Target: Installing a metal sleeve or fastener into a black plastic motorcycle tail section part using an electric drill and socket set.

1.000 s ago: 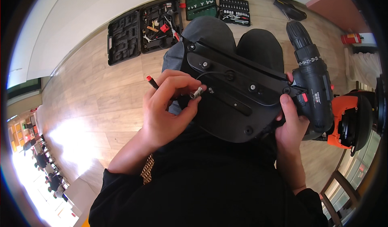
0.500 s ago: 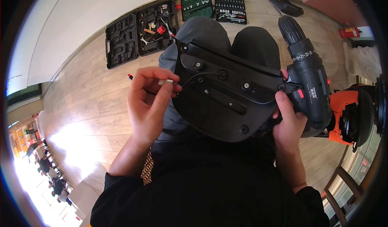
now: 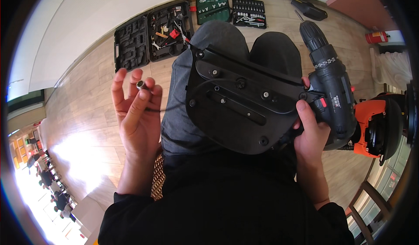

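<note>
Plate (image 3: pixel 231 129) on lap (image 3: pixel 174 131), between the two sets of fingers, its right edge just beside the right fingers (image 3: pixel 307 114); these look curled about the handle of the drill (image 3: pixel 337 87), chuck pointing away ahead of them; whether they also steady the plate, cannot tell.

Risks, my judgement: plate could slide or tip if the right fingers shift under the drill's weight, the lap being uneven; drill could start if a finger presses its trigger; cable (image 3: pixel 163 111), running from the plate into the left fingers (image 3: pixel 136 107), could be tugged loose if they draw farther off; socket (image 3: pixel 140 84), pinched by thumb and forefinger with the others spread loose, could slip and drop to the floor (image 3: pixel 87 101).

Versus half a second ago: plate, drill and right fingers nearly unchanged; left fingers farther left, opened out; cable's red tip no longer visible; socket carried away from the plate's left edge.
</note>
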Available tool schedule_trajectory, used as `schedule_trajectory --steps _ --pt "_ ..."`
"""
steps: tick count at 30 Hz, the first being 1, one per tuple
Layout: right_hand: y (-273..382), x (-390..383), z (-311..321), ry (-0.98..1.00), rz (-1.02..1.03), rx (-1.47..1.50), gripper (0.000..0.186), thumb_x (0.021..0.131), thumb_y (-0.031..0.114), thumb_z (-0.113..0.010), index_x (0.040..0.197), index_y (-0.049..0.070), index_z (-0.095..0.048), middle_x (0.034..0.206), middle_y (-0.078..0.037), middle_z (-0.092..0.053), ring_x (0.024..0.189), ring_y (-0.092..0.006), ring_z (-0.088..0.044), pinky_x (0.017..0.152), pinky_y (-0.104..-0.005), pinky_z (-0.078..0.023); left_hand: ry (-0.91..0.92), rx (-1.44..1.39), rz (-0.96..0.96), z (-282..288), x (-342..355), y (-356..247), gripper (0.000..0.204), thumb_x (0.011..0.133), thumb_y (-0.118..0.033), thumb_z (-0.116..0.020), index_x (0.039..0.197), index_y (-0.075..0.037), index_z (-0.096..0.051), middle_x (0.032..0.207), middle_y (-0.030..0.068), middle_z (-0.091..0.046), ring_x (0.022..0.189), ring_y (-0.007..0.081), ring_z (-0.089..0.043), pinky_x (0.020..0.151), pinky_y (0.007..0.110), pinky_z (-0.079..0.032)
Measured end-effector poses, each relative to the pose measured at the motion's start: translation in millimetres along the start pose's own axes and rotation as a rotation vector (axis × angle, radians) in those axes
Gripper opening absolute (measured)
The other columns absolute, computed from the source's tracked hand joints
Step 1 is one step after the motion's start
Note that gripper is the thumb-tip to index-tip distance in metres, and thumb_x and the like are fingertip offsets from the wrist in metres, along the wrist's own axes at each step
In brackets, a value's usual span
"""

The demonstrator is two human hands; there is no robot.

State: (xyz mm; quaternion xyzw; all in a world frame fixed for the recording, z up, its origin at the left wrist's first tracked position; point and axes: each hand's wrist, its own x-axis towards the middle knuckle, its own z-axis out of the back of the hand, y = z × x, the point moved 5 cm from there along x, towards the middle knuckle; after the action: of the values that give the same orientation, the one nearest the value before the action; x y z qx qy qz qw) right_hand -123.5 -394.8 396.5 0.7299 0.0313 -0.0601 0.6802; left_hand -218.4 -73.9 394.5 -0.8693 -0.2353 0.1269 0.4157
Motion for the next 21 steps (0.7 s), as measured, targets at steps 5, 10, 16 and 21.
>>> schedule_trajectory --steps 5,10,16,21 --pt "-3.6 2.5 4.1 0.011 0.006 -0.001 0.056 0.089 0.001 -0.071 0.141 0.0 -0.052 0.134 -0.017 -0.064 0.082 -0.0067 -0.063 0.053 -0.0181 -0.046 0.037 0.222 -0.132 9.9 -4.2 -13.5 0.043 0.103 -0.002 -0.052 0.145 -0.008 -0.047 0.132 0.0093 -0.052 0.107 0.0165 -0.055 0.099 0.036 -0.044" --pt "-2.6 3.9 -0.4 0.004 -0.004 -0.003 0.054 0.09 0.003 -0.069 0.141 -0.001 -0.052 0.132 -0.014 -0.066 0.084 -0.0059 -0.063 0.053 -0.0173 -0.044 0.256 0.918 -0.301 -27.9 -29.8 -24.8 0.015 0.092 0.009 -0.043 0.098 0.003 -0.055 0.098 0.0154 -0.054 0.081 0.0188 -0.05 0.074 0.031 -0.044" --pt "1.1 3.9 0.2 0.048 -0.014 0.043 0.056 0.089 -0.004 -0.072 0.142 0.002 -0.053 0.136 -0.015 -0.063 0.079 -0.0072 -0.063 0.054 -0.0206 -0.049 0.811 1.263 -0.376 -86.1 -60.8 0.4 0.039 0.082 -0.016 -0.074 0.117 -0.002 -0.065 0.098 0.0118 -0.054 0.087 0.0256 -0.054 0.076 0.036 -0.044" --pt "4.0 2.0 0.6 0.033 -0.012 0.044 0.054 0.089 -0.001 -0.073 0.14 0.001 -0.055 0.134 -0.015 -0.064 0.078 -0.0075 -0.062 0.054 -0.0211 -0.049 0.86 1.451 -0.584 -90.5 -71.0 30.7 0.05 0.073 -0.02 -0.082 0.12 -0.012 -0.067 0.109 0.0061 -0.056 0.093 0.0245 -0.054 0.08 0.036 -0.043"
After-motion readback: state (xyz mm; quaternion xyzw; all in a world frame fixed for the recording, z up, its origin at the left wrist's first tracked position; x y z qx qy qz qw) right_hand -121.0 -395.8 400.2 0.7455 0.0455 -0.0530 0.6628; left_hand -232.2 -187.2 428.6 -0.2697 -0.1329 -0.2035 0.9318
